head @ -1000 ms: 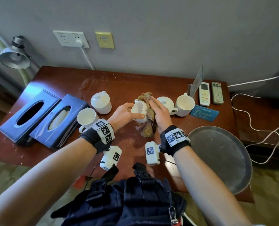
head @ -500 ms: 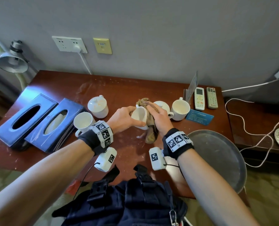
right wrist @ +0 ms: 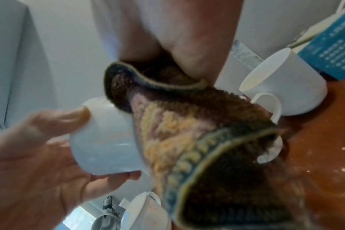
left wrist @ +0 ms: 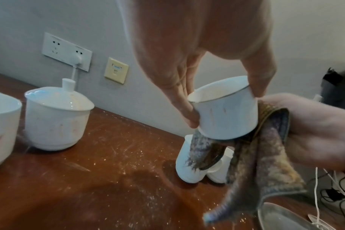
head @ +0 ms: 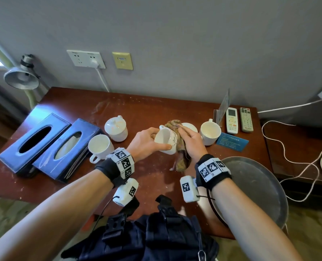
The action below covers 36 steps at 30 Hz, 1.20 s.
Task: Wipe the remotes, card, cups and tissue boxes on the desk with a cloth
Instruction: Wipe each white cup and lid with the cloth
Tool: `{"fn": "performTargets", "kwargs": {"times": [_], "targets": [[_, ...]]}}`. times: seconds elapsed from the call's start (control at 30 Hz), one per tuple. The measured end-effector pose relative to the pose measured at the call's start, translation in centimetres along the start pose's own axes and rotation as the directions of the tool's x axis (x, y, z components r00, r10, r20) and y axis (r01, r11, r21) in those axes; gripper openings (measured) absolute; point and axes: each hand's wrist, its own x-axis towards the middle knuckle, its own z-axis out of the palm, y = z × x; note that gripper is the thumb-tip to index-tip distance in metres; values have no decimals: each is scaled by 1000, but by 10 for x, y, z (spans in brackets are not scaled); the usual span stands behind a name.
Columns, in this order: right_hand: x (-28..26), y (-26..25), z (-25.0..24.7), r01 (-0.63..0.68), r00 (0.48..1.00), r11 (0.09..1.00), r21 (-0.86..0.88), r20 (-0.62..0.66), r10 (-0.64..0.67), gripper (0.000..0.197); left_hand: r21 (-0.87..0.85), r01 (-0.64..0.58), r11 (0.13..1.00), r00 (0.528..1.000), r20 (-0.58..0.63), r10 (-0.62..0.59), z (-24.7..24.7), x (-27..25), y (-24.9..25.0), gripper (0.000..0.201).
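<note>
Left hand (head: pixel 144 143) grip clamped on white cup (head: pixel 166 141), lifted clear of bench (head: pixel 152 112), mouth tilted toward wearer. Right hand (head: pixel 191 141) grip clamped on brown knitted cloth (head: pixel 181 156), pressed against cup's right side; loose end hanging below. Lidded cup (head: pixel 116 128) and open cup (head: pixel 100 147) left of hands, beside two blue tissue boxes (head: pixel 49 146). Another cup (head: pixel 210 133), blue card (head: pixel 232 142), two remotes (head: pixel 239 120) at right.
</note>
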Motion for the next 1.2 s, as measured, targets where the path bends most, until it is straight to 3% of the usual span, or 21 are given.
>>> {"fn": "performTargets", "kwargs": {"times": [0.13,0.23,0.3,0.43,0.6,0.73,0.83,0.97,1.1,1.17,1.2], "targets": [[-10,-12,8,171,979,982,-82,125,-160,27,4,-10,1000,1000,3,10,0,1,-1,98],[-15,-16,8,215,964,966,-141,189,-186,28,-50,-3,999,1000,-21,2,-3,1,-1,88],[-16,-12,3,190,973,976,-110,154,-173,27,-60,0,998,1000,-30,-2,-1,-2,-1,83],[-13,-3,-1,61,998,995,-79,18,-60,22,-81,-11,997,1000,6,12,8,-11,-7,94],[-21,-6,6,140,989,987,-80,52,-136,25,-113,11,994,1000,0,-11,6,-10,-4,89],[-14,-9,9,84,996,995,-45,-21,-85,24,-182,14,983,991,130,10,2,-13,3,96],[-9,-12,11,27,999,1000,-7,-37,-27,22,-158,-3,987,983,179,32,-2,-19,5,88],[-13,-14,15,163,987,974,-159,9,-163,24,-94,7,996,992,130,5,-1,-18,10,70],[-25,-15,15,388,921,840,-378,131,-367,30,-200,39,979,994,107,-17,-4,-15,12,64],[-26,-10,11,390,921,851,-353,129,-368,31,-211,26,977,992,124,0,-6,-13,11,60],[-24,-10,9,327,945,897,-298,80,-318,31,-196,20,980,992,128,5,-7,-13,11,58]]}}
